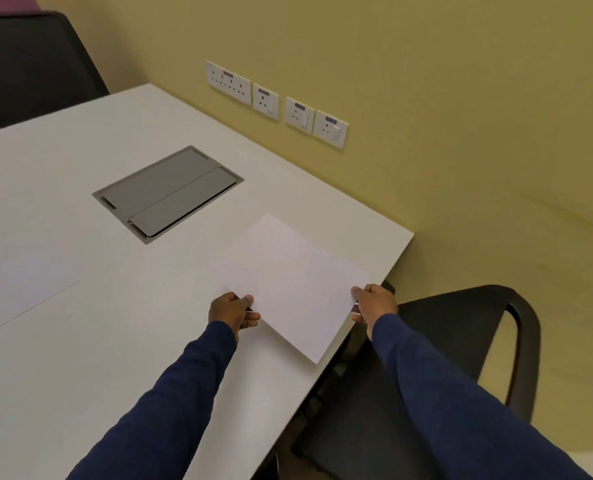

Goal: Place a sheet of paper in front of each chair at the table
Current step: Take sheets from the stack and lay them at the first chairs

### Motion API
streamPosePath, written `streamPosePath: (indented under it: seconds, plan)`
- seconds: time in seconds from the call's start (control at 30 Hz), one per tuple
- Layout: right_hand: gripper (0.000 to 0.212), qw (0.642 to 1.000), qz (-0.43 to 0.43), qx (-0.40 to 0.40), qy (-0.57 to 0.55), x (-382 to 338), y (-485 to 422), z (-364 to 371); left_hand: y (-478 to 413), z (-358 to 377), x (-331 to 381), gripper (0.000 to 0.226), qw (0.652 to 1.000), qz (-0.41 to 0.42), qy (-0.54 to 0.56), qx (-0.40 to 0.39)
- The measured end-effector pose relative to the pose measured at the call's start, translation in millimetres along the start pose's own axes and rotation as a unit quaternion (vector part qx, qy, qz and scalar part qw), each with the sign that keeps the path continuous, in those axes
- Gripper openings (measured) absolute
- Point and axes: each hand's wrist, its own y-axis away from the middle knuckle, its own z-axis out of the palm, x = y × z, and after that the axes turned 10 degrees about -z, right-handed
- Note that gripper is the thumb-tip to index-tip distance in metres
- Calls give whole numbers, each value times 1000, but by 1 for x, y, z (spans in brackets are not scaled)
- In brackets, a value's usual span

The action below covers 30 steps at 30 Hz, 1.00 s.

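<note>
Item: sheet of paper, white, blank, held over the white table at its 4 o'clock corner, turned on the diagonal, near corner overhanging the table edge.

Left hand: pinches the sheet's left edge, thumb on top, fingers curled beneath. Right hand: pinches the right edge in the same way. Both sleeves dark blue.

Location: directly before the black chair at 4 o'clock, which is pushed partly under the table. Whether the sheet lies flat or is lifted slightly cannot be told.

Second item: another sheet, faint, lying flat at 9 o'clock on the table. A second black chair stands at 11 o'clock, behind the far edge.

Handling note (judgement): the step in hand is setting this sheet down at the 4 o'clock seat. Best done by turning it square to the table edge, drawing it inboard so no corner hangs off, lowering it flat, then releasing both pinches together so it does not skid.

Containers: one grey cable box set flush in the tabletop at 12 o'clock from the hands, lid closed; contents not visible. Wall sockets at 1 o'clock, nothing plugged in.
</note>
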Motion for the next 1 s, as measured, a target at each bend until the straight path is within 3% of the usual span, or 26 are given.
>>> streamPosePath:
  seconds: [0.23,0.4,0.5,0.6,0.67,0.73,0.77,0.83,0.9,1.0]
  plan:
    - [37,996,52,12,73,36,-57,37,-81,16,-12,30,996,-66,-45,24]
    - [31,993,81,20,85,50,-84,54,-110,25,-17,29,992,-67,-98,31]
    - [28,992,89,18,91,58,-94,59,-116,27,-21,24,983,-49,-145,101]
    - [29,991,94,16,96,64,-102,63,-117,23,-36,61,939,91,-278,181]
    - [29,990,97,16,103,67,-105,64,-119,22,-50,90,866,177,-441,154]
    - [28,989,100,15,111,71,-109,65,-126,25,-61,106,800,189,-560,106]
    - [27,988,102,15,113,72,-110,65,-130,27,-66,108,783,187,-586,96]
    - [14,988,113,20,108,70,-110,65,-136,31,-73,108,770,187,-603,95]
    - [30,985,96,38,140,67,-108,65,-139,35,-75,107,763,190,-608,107]
    - [57,951,-71,22,299,65,-96,61,-141,39,-74,106,759,183,-615,115]
